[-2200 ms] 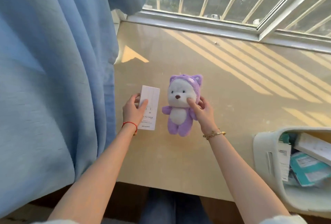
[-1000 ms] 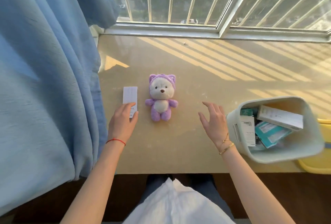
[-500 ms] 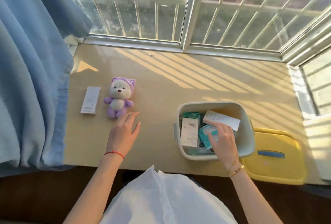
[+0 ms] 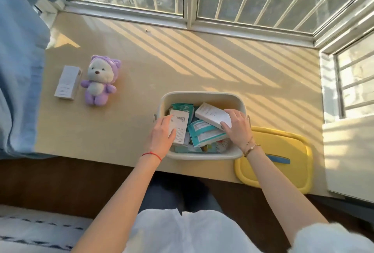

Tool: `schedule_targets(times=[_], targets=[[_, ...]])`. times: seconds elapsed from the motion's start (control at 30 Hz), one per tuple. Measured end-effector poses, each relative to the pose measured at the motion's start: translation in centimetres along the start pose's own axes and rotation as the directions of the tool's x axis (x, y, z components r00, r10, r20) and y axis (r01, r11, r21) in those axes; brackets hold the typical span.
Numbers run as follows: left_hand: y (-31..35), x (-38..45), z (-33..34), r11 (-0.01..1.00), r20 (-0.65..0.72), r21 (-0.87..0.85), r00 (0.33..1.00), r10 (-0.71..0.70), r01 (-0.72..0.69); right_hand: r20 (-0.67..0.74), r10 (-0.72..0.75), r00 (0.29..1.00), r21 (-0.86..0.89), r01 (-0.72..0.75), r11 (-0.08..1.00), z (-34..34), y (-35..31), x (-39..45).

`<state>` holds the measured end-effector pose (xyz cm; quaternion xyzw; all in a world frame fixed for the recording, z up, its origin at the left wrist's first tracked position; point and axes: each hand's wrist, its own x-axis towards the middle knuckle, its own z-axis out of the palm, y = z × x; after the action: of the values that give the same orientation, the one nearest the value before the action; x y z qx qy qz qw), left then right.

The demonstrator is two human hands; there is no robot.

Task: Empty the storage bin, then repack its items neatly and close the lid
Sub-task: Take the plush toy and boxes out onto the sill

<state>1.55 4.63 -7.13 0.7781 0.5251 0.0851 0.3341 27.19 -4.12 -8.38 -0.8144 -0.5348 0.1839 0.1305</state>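
Two hands in bin, unloading underway

Both hands sit inside the storage bin. Left hand grips a white carton; right hand grips a white box. Yellow lid lies just right of the right wrist. Risk: lifting both together may drag the teal pack between them, spilling it.

The beige sill carries the bin near its front edge, a yellow lid touching the bin's right side, and a plush bear and white box well left of the bin.
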Motion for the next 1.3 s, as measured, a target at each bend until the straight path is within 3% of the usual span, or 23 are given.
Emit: schedule_targets(times=[0.3,0.47,0.57,0.8,1.03,1.3], targets=[[-1.9,5.5,7.3,0.964,0.127,0.107,0.958,-0.257,0.244,0.173,0.054,0.983,-0.042,-0.047,0.998,4.4,3.0,6.1],[-2.4,6.5,9.2,0.926,0.154,0.097,0.914,-0.376,0.365,0.234,0.098,0.967,-0.028,-0.094,0.995,5.2,4.3,7.0],[-2.3,5.9,9.7,0.908,0.104,0.089,0.903,-0.418,0.410,0.215,0.086,0.973,-0.035,-0.081,0.996,5.0,4.1,6.5],[-2.1,5.1,9.2,0.919,0.046,0.034,0.918,-0.393,0.392,0.125,0.194,0.973,0.209,-0.217,0.954,4.8,2.7,4.1],[-1.3,3.7,6.6,0.896,0.118,-0.232,0.925,-0.360,0.378,0.206,0.322,0.924,0.457,-0.382,0.803,3.9,0.8,1.5],[0.2,-0.1,-0.4,0.829,-0.014,-0.485,0.946,-0.325,0.278,0.170,0.322,0.931,0.685,-0.347,0.641,0.8,-4.2,-1.9]])
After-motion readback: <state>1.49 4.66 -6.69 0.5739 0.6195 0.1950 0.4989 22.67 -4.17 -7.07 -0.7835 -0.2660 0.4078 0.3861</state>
